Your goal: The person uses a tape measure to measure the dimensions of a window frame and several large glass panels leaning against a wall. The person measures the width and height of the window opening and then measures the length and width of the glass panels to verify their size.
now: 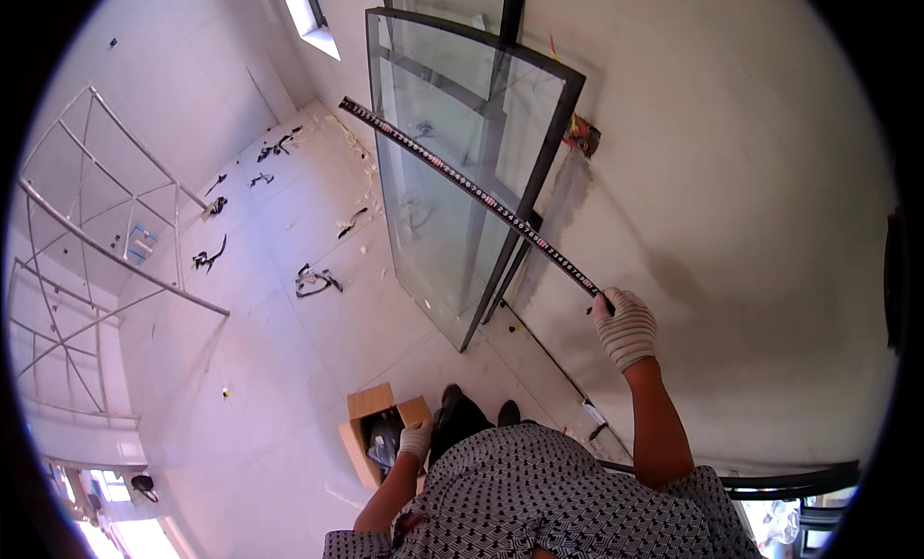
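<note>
My right hand (626,330), in a striped knit glove, is closed around the near end of a black tape measure (462,181). Its blade, with pale markings and red marks, runs straight out to the upper left, passing in front of the dark-framed glass panels (450,212) by the wall. Whether the blade touches the glass I cannot tell. My left hand (416,439), also gloved, hangs low at my left side and overlaps the right edge of an open cardboard box (354,448). Its fingers are too small to make out, so a grip on the box is unclear.
Metal scaffolding frames (125,260) stand at the left. Dark scraps (316,282) and pale bits litter the tiled floor (260,366). Wires stick out of a wall hole (582,135) beside the glass. Dark curved bars (789,480) lie behind my right arm.
</note>
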`<act>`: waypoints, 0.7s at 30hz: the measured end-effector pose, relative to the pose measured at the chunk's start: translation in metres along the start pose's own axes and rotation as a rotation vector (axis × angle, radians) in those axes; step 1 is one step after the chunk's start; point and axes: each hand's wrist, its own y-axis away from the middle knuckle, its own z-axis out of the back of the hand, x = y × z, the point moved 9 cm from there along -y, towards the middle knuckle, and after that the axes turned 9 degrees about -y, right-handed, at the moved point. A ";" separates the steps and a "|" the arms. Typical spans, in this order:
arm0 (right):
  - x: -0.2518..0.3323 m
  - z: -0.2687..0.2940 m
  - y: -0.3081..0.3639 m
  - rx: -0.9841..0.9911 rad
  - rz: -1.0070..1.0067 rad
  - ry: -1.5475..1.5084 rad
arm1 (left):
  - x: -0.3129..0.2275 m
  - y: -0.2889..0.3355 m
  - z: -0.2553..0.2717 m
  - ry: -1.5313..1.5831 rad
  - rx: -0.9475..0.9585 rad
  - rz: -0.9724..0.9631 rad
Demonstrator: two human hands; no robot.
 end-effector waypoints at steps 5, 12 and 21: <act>0.024 0.006 -0.026 -0.112 0.016 0.023 | -0.062 -0.055 0.025 0.078 0.125 0.026; 0.085 -0.004 -0.074 -0.212 -0.015 0.181 | -0.316 -0.157 0.073 0.145 0.131 -0.403; 0.143 -0.012 -0.120 -0.228 -0.143 0.394 | -0.577 -0.155 0.130 0.405 0.094 -0.819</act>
